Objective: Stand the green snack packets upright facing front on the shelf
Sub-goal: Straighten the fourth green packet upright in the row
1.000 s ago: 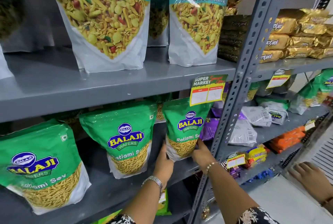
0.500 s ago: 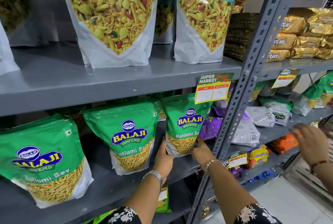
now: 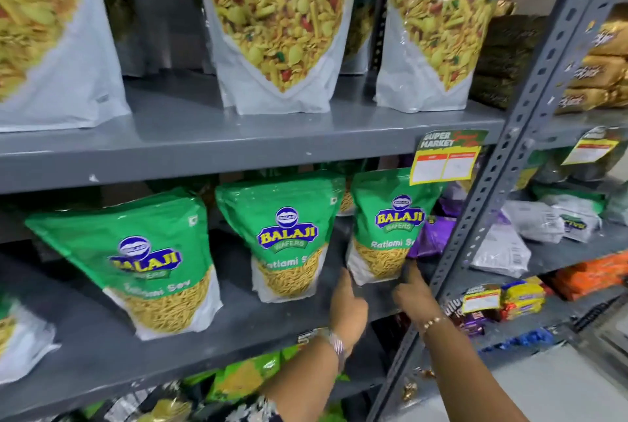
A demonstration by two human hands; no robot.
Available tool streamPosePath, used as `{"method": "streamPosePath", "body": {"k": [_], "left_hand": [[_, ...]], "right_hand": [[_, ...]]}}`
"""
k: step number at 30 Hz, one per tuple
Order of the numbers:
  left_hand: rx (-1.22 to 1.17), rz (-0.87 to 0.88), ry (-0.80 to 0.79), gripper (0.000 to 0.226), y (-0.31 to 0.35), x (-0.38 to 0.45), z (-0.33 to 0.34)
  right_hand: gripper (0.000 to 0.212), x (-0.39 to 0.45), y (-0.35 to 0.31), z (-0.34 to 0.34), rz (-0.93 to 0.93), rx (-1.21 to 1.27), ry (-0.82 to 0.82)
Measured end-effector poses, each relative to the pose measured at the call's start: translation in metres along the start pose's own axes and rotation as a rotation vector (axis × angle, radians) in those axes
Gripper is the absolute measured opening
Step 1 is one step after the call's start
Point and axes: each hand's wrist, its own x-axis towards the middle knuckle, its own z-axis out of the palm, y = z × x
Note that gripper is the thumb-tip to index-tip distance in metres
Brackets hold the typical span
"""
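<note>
Steadying the right packet (image 3: 387, 231) with both open hands, left (image 3: 348, 306) and right (image 3: 413, 296), squaring its base, label frontward.

Two bare forearms enter from the bottom edge. The left hand (image 3: 346, 311) has a silver metal watch band (image 3: 334, 347) at its wrist; the right hand (image 3: 413, 297) has a thin bracelet (image 3: 433, 322) of small gold-toned beads. Both sleeves end well above the wrists, the left sleeve (image 3: 255, 409) in dark fabric printed with a pale floral pattern.
</note>
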Motion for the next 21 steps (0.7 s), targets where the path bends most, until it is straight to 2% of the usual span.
{"method": "streamPosePath", "body": {"k": [2, 4, 6, 8, 11, 15, 21], "left_hand": [[-0.072, 0.026, 0.124, 0.067, -0.027, -0.031, -0.013], [-0.139, 0.019, 0.359, 0.062, -0.051, -0.049, -0.034], [-0.195, 0.026, 0.554, 0.059, -0.056, -0.051, -0.058], [-0.199, 0.052, 0.624, 0.063, -0.045, -0.043, -0.082], [-0.059, 0.021, 0.572, 0.067, -0.026, -0.030, -0.109], [0.040, 0.011, 0.402, 0.049, -0.019, -0.023, -0.118], [-0.058, 0.045, 0.383, 0.042, -0.019, -0.026, -0.111]], "right_hand": [[0.052, -0.025, 0.009, 0.017, -0.022, 0.043, 0.159], [0.046, -0.046, 0.015, 0.039, -0.005, 0.050, 0.239], [0.047, -0.057, 0.010, 0.063, -0.016, 0.085, 0.081], [0.053, -0.058, 0.000, 0.084, -0.022, 0.105, -0.134], [0.067, -0.054, -0.015, 0.103, -0.066, -0.069, -0.226], [0.069, -0.056, -0.025, 0.111, -0.022, -0.149, -0.284], [0.066, -0.055, -0.031, 0.109, -0.052, -0.099, -0.313]]}}
